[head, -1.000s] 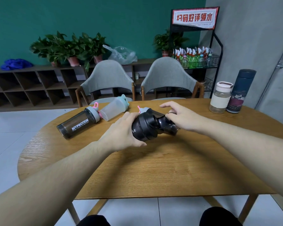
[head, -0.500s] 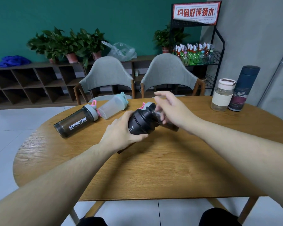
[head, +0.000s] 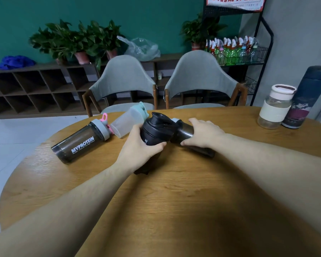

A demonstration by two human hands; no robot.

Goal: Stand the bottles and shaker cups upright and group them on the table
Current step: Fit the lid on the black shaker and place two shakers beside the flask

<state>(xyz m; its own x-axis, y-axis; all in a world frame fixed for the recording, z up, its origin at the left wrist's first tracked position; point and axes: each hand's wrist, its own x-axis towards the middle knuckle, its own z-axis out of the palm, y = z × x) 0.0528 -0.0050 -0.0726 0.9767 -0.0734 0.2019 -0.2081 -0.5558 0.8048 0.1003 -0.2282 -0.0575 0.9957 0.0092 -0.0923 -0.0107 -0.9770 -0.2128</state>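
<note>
My left hand [head: 139,151] grips a black shaker cup [head: 157,131], tilted with its lid up and its base near the round wooden table [head: 174,191]. My right hand [head: 204,133] is closed over a dark smoked shaker [head: 185,135] that lies on its side just to the right. To the left lies a dark MYPROTEIN shaker [head: 80,142] with a grey lid and pink loop. A clear shaker with a mint lid [head: 130,121] lies behind it. At the far right stand a glass jar with a white sleeve [head: 273,108] and a dark blue flask [head: 304,98], both upright.
Two grey chairs [head: 122,84] are tucked in at the table's far side. Behind them run a low dark shelf unit [head: 35,88] with potted plants and a black wire rack [head: 237,52] of spray bottles.
My left hand has tipped the black shaker cup more upright. My right hand left its lid and came down onto the dark shaker lying beside it.
</note>
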